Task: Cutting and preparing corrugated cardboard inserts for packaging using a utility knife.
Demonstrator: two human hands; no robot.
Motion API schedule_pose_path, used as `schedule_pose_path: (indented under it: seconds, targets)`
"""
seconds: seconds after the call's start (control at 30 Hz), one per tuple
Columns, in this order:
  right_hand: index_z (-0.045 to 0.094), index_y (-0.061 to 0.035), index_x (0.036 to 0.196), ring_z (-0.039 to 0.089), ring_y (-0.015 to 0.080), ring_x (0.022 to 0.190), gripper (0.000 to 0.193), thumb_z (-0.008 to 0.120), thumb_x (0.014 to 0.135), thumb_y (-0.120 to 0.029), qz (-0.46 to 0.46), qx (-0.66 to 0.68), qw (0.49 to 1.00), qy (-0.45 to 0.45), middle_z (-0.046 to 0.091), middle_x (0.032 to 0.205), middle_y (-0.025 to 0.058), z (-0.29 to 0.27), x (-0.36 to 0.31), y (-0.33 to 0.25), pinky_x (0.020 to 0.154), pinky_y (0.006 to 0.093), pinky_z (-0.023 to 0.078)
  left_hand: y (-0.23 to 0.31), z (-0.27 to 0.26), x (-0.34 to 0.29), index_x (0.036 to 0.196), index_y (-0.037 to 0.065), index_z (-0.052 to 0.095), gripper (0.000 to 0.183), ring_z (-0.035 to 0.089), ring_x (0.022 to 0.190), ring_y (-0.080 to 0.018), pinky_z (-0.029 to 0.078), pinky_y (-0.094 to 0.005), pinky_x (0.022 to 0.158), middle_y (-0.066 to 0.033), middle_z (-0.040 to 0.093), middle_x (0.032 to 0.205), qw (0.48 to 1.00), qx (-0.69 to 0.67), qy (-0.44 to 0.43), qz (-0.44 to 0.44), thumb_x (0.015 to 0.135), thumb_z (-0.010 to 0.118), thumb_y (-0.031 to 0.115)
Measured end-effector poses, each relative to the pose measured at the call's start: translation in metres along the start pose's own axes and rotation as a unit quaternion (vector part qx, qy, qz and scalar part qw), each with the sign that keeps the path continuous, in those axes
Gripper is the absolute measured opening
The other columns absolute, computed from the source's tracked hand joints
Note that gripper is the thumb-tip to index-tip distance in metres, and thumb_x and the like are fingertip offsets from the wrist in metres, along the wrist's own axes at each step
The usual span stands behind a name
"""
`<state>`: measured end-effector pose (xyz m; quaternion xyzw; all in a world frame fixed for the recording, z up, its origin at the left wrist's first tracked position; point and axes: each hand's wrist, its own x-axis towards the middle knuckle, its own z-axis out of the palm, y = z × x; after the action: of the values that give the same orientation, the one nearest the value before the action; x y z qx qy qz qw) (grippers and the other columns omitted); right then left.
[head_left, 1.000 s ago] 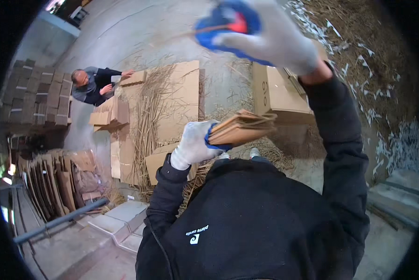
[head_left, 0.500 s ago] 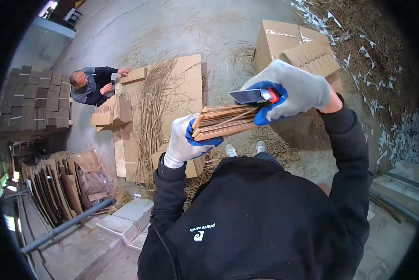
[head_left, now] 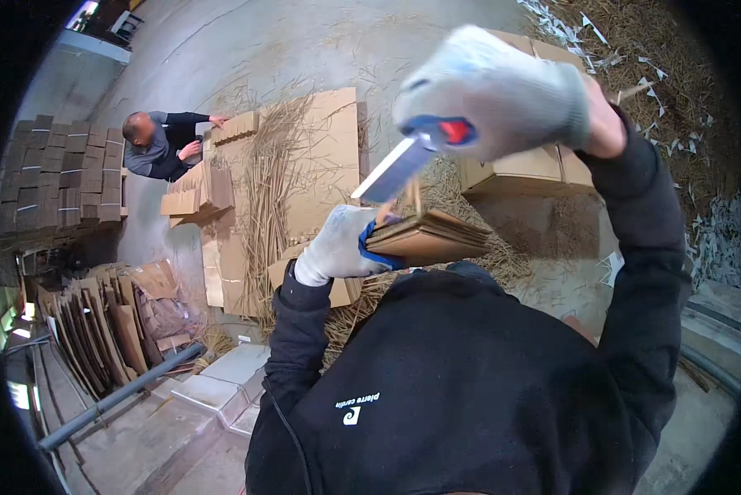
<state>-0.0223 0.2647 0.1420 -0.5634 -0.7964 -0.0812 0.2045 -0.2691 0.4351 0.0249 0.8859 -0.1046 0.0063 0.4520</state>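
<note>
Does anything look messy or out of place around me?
Yes, the litter: loose brown strips lie tangled across the flat cardboard sheet and onto the floor, and white scraps are scattered at the right, unlike the neatly piled bundles at the left. I see no clear damage on the cardboard stack in your left hand.

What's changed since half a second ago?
The right hand lifted off the right end of the cardboard stack, moving up and slightly left. The flat-bladed tool it grips now slants down-left above the stack. Nothing was taken up or let go. Unchanged: the left hand holds the stack's left end; the co-worker stays at far left.
</note>
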Motion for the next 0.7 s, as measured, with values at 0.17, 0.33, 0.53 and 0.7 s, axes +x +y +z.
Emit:
schedule_pose_path:
  seconds: [0.17, 0.33, 0.53, 0.7]
  targets:
    - [0.066, -0.0094, 0.116, 0.066, 0.0308, 0.080, 0.046, 0.078, 0.072, -0.020, 0.020, -0.016, 0.999, -0.045, 0.067, 0.094, 0.0121, 0.014, 0.090, -0.035, 0.075, 0.0361, 0.054, 0.002, 0.007, 0.006, 0.101, 0.008, 0.071, 0.038, 0.069, 0.069, -0.0300, 0.053, -0.0368, 0.067, -0.0113, 0.070, 0.075, 1.000, 0.003, 0.016, 0.025, 0.073, 0.083, 0.029]
    - [0.063, -0.0042, 0.121, 0.070, 0.0271, 0.087, 0.050, 0.080, 0.078, -0.022, 0.056, 0.024, 0.995, 0.076, 0.068, 0.105, 0.0154, 0.019, 0.072, -0.010, 0.075, 0.0352, 0.055, 0.001, 0.007, 0.000, 0.102, 0.003, 0.073, 0.038, 0.068, 0.066, -0.0165, 0.053, -0.0318, 0.064, -0.0093, 0.072, 0.076, 0.981, -0.095, 0.140, -0.099, 0.072, 0.085, 0.022]
    - [0.058, 0.0036, 0.133, 0.063, 0.0190, 0.115, 0.054, 0.059, 0.080, -0.008, 0.372, 0.245, 0.853, 0.272, 0.066, 0.125, 0.0143, -0.055, -0.093, -0.016, 0.098, 0.0296, 0.050, -0.012, -0.011, -0.003, 0.103, 0.000, 0.072, 0.035, 0.069, 0.078, -0.0110, 0.056, -0.0289, 0.074, -0.0062, 0.075, 0.089, 0.924, -0.212, 0.289, -0.131, 0.071, 0.082, 0.006]
    - [0.055, 0.0011, 0.138, 0.042, 0.0095, 0.085, 0.084, 0.083, 0.061, -0.017, 0.477, 0.327, 0.770, 0.269, 0.067, 0.127, 0.0090, 0.057, -0.118, -0.060, 0.076, 0.0260, 0.036, 0.001, -0.006, 0.037, 0.105, -0.002, 0.070, 0.035, 0.068, 0.081, -0.0113, 0.056, -0.0278, 0.076, -0.0063, 0.074, 0.094, 0.906, -0.285, 0.302, -0.086, 0.074, 0.083, 0.007]
